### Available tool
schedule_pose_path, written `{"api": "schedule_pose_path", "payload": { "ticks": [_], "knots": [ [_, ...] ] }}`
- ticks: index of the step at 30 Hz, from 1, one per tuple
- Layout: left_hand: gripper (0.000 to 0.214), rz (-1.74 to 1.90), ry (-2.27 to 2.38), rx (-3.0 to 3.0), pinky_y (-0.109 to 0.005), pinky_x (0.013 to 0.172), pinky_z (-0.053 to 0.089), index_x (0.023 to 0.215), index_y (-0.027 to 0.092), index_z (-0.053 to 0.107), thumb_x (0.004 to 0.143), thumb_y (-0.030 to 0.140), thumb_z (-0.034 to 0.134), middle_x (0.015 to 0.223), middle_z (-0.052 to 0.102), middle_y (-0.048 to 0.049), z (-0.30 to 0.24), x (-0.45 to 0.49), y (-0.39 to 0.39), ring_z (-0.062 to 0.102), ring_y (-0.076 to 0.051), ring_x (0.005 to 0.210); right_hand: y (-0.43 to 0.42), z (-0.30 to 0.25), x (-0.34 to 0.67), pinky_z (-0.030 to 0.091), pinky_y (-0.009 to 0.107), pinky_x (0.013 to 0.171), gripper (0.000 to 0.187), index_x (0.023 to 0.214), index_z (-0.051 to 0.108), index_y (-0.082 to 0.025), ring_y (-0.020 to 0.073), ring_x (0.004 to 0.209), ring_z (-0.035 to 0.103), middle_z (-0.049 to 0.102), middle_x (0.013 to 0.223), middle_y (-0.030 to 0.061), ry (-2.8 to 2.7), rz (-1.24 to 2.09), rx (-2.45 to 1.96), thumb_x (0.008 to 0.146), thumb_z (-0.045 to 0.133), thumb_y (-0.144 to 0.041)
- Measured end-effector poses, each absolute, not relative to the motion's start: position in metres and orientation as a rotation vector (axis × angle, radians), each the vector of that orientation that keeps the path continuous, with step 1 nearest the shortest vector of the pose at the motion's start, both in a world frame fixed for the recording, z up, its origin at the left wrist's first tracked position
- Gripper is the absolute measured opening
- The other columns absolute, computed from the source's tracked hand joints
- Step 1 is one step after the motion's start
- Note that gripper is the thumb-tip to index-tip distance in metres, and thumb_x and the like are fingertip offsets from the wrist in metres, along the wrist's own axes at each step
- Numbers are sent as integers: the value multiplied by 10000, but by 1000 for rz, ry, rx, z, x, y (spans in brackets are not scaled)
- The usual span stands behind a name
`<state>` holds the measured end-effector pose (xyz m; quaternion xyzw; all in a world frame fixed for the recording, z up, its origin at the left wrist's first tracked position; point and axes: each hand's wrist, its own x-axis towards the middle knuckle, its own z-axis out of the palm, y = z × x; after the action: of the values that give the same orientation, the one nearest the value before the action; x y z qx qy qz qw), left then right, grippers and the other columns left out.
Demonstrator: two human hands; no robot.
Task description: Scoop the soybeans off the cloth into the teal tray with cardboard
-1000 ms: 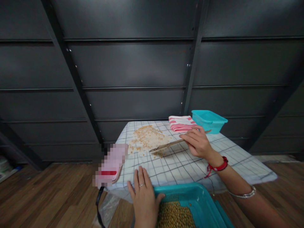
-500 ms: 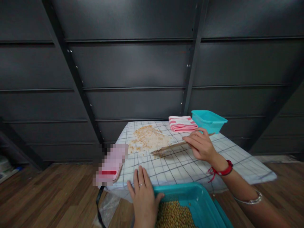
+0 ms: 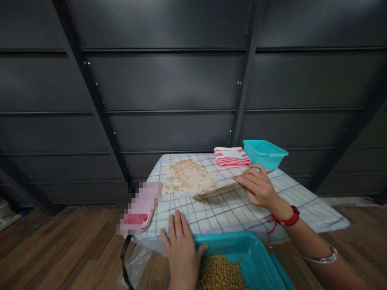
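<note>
In my right hand (image 3: 256, 186) is a long, thin brown stick-like tool (image 3: 222, 189), its fingers closed around the upper part. The wider, rough-looking tip rests at the near edge of a spread of pale grains and yellow beans (image 3: 192, 175) on the checked cloth (image 3: 229, 215). I cannot make out the tip's exact kind. My left hand (image 3: 182, 249) lies flat with its fingers stretched over the cloth's front edge and its thumb by the rim of a teal basin (image 3: 254, 241). Inside the basin is a heap of greenish-yellow beans (image 3: 222, 272).
A folded pink-and-white towel (image 3: 232, 157) lies at the back of the table beside a light turquoise tub (image 3: 264, 154). At the left edge is a pink phone-like object (image 3: 145, 205), partly blurred, with a black strap (image 3: 123, 253). Dark wall panels (image 3: 169, 84) stand behind.
The tool's tip has shifted slightly down and to the right, with my right hand still gripping it. My left hand stays flat at the table's edge.
</note>
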<state>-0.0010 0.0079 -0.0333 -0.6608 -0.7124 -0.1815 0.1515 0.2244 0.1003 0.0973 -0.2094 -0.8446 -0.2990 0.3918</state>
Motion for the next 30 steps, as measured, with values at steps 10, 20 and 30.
{"api": "schedule_pose_path", "payload": {
  "ticks": [10, 20, 30],
  "knots": [
    [681, -502, -2051, -1893, -616, 994, 242, 1283, 58, 373, 656, 253, 558, 1365, 398, -212, -32, 1, 7, 316, -355, 1266, 105, 91, 210, 350, 393, 763, 422, 1055, 552, -217, 177, 703, 493, 621, 719, 5, -2180, -774, -539, 705, 397, -38],
    [677, -500, -2084, -1889, -604, 994, 258, 1261, 59, 412, 640, 258, 594, 1348, 426, -200, -23, 4, 5, 346, -351, 1248, 106, 92, 219, 345, 389, 773, 433, 1057, 541, -233, 175, 704, 493, 611, 727, 4, -2110, -781, -588, 702, 403, -28],
    [695, -525, -2043, -1899, -598, 994, 266, 1281, 47, 378, 655, 264, 587, 1365, 406, -194, -29, 0, 6, 324, -355, 1258, 96, 87, 221, 340, 411, 808, 436, 1059, 525, -230, 176, 706, 497, 620, 745, 0, -2177, -786, -566, 696, 396, -26]
  ]
}}
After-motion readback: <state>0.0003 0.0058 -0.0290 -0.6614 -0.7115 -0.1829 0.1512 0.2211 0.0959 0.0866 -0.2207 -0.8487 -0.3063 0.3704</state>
